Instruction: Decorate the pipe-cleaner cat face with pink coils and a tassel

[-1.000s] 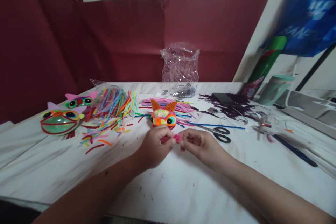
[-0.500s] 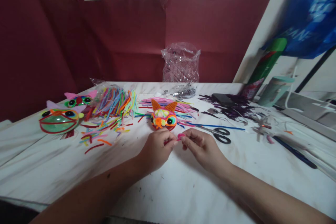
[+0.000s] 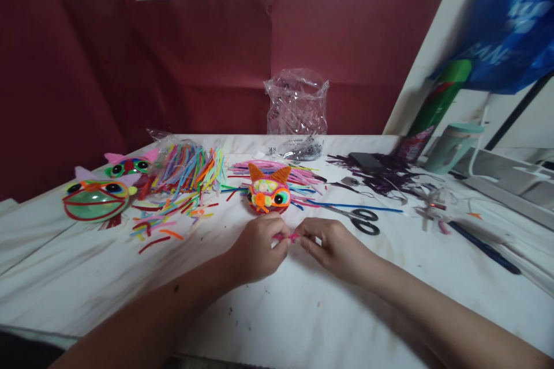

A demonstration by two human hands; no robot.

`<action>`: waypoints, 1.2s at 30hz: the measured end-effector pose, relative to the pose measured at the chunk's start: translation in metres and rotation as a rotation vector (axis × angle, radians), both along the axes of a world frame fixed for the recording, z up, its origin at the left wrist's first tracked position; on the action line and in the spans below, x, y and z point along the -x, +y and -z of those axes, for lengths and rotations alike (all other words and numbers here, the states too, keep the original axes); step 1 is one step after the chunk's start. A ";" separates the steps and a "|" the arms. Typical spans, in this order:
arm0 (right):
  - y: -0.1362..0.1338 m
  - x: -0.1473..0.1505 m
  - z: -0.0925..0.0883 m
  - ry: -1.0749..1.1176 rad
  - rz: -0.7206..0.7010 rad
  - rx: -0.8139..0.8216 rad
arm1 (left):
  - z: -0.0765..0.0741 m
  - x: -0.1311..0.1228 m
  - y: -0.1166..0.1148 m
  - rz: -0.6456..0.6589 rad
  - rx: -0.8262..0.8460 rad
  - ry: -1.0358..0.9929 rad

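Observation:
My left hand [image 3: 257, 248] and my right hand [image 3: 331, 242] meet fingertip to fingertip over the white table [image 3: 277, 311]. Both are closed in a pinch on a short pink pipe cleaner [image 3: 289, 237], which spans the small gap between them. Just behind the hands stands a round orange cat-faced craft ball [image 3: 268, 191] with orange ears and black eyes.
Piles of coloured pipe cleaner pieces [image 3: 186, 176] lie at the left and behind the cat ball. Two green frog-like craft figures [image 3: 97, 199] sit at far left. Black scissors [image 3: 363, 220] lie right of the hands. A clear plastic bag [image 3: 296, 104] stands at the back; purple strands [image 3: 381, 176] and cups are at the right.
The hands have lowered slightly toward the table and drawn the pink piece out thinner between the fingertips; a second ago it looked like a fluffier pink lump.

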State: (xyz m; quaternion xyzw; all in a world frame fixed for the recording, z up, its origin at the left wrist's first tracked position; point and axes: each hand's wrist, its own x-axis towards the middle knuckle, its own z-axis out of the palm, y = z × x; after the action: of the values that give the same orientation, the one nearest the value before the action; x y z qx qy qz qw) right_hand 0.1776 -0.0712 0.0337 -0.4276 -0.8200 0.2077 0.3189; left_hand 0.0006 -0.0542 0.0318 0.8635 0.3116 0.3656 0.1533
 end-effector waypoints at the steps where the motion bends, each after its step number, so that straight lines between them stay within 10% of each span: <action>1: 0.000 0.001 0.000 0.069 0.000 0.063 | -0.002 0.000 0.000 -0.004 0.025 -0.029; 9: -0.002 0.016 0.008 0.672 -0.009 0.321 | -0.001 -0.003 -0.003 -0.123 0.282 -0.406; 30: -0.002 0.000 -0.002 -0.038 0.035 -0.023 | 0.003 0.000 0.002 -0.037 0.049 -0.010; 36: 0.001 0.003 -0.003 0.314 0.020 0.268 | -0.005 0.000 0.000 -0.047 0.217 -0.135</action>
State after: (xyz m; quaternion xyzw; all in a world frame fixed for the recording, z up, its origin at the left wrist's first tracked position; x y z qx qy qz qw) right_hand 0.1750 -0.0697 0.0366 -0.4367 -0.7208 0.3761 0.3851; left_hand 0.0008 -0.0545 0.0371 0.8079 0.3583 0.3905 0.2578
